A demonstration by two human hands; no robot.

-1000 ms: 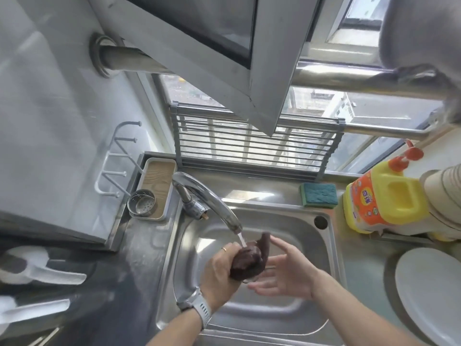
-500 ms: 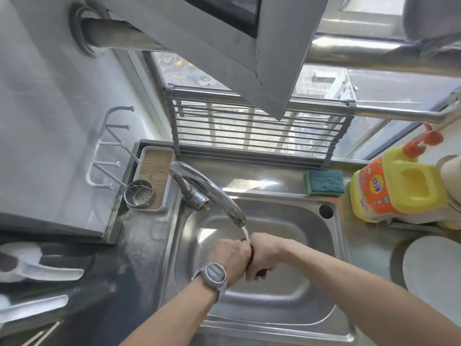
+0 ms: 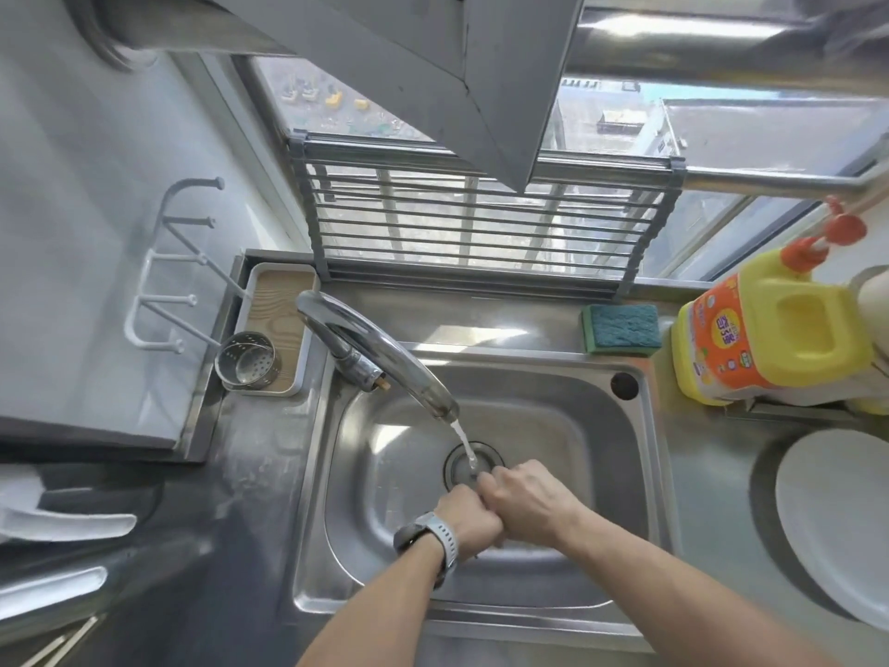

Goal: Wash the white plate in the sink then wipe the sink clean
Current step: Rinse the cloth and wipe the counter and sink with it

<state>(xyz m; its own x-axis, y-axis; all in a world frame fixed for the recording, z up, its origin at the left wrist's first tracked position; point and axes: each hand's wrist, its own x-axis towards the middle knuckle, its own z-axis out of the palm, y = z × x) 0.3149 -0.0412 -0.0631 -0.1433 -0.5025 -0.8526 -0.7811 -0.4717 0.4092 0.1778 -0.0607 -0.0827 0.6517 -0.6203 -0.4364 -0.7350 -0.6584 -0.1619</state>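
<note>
The stainless steel sink (image 3: 553,426) fills the middle of the view, its basin smooth, wet and bare of dishes. A curved chrome faucet (image 3: 375,358) reaches over it, and a thin stream of water (image 3: 464,442) is seen falling toward the drain (image 3: 462,462). The white plate (image 3: 837,531) is found outside the basin, lying flat on the steel counter (image 3: 712,512) to the right, well apart from both hands. It is judged stiff, moderately heavy, breakable and slippery when wet; it would best be taken by the rim, thumb on top and fingers beneath, and kept low over the steel. A yellow detergent jug (image 3: 769,329) stands behind the plate, and a green scouring sponge (image 3: 620,327) lies on the back ledge.

The right hand (image 3: 529,498) and left hand (image 3: 464,519) are pressed together just below the stream, both with fingers curled tight into fists. Whatever may be squeezed between them is hidden, so a held object cannot be confirmed. A grey wristwatch (image 3: 428,541) is worn on the left wrist.
</note>
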